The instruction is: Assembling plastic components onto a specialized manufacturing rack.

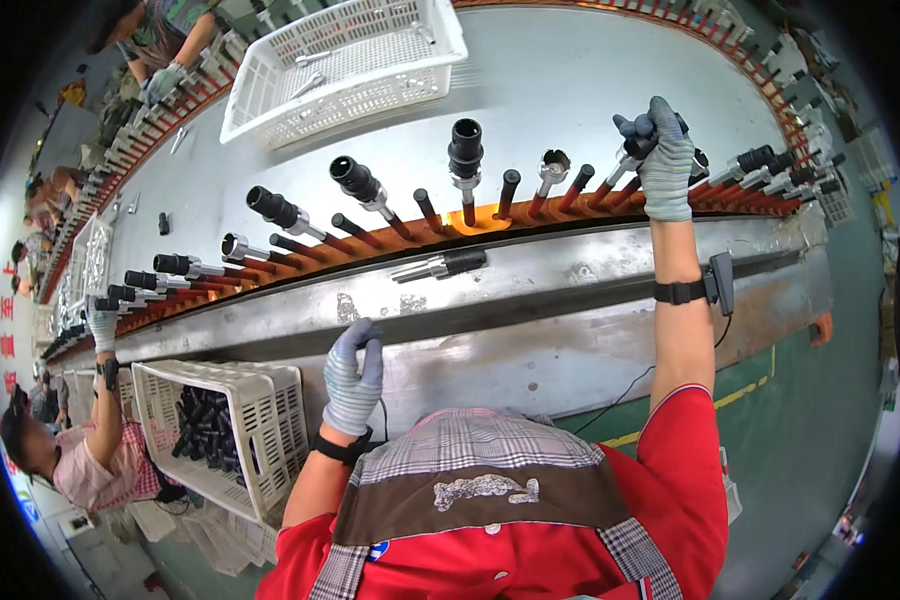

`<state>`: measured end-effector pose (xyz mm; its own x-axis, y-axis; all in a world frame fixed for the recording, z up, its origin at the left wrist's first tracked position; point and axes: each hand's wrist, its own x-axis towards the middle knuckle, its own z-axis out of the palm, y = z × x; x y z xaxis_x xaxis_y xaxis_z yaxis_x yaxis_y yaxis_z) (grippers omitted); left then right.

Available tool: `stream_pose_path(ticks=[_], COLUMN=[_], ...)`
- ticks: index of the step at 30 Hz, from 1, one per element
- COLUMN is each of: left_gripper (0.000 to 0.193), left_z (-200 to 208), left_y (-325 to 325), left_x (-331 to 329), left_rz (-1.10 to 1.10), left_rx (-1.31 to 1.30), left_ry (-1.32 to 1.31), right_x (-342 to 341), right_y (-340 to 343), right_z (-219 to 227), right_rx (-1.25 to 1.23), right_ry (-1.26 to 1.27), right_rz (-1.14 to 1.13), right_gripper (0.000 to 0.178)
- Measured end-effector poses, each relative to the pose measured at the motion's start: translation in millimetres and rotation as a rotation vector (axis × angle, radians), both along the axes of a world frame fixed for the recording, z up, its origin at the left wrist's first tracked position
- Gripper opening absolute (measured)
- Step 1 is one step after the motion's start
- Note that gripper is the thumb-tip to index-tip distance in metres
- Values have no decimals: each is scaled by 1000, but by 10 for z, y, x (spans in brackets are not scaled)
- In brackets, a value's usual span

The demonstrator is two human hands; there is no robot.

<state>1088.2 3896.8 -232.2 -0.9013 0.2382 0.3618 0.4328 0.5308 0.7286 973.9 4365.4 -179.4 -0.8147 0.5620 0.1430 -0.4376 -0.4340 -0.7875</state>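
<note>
1. From the head view, I see the right hand (667,165) curled around a black-and-silver tool (626,165) in the curved row.
2. The left hand (352,380), fingers bent, hovers near the ledge (530,270); I can't tell if it grips anything.
3. A loose tool (440,266) lies there.

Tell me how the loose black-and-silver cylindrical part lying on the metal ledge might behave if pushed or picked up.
The black-and-silver cylindrical part may roll if nudged, as it looks round and lies on its side on the metal ledge. It should stay stiff when lifted, since its silver end looks metallic; that shiny end could be slippery.
</note>
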Motion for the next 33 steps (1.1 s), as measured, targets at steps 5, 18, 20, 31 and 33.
stream_pose_path(ticks=[5, 18, 20, 31, 33], left_gripper=[30, 29, 27, 25, 24], left_z=[335, 1006, 835, 266, 210], left_y=[1017, 2569, 2421, 1607, 1484], left_x=[-354, -1148, -1297, -1695, -1726], left_rz=[-301, -504, -339, -126, -130], left_rx=[-44, 357, 518, 609, 580], left_ry=[59, 425, 463, 467, 446], right_x=[119, -2, -73, -546, -656], right_y=[-132, -411, -562, -1545, -1776], right_z=[85, -130, -198, -545, -686], right_rx=[235, 221, 249, 444, 729], right_ry=[57, 30, 67, -296, -40], right_rz=[7, 212, 308, 567, 400], right_gripper=[26, 26, 27, 23, 26])
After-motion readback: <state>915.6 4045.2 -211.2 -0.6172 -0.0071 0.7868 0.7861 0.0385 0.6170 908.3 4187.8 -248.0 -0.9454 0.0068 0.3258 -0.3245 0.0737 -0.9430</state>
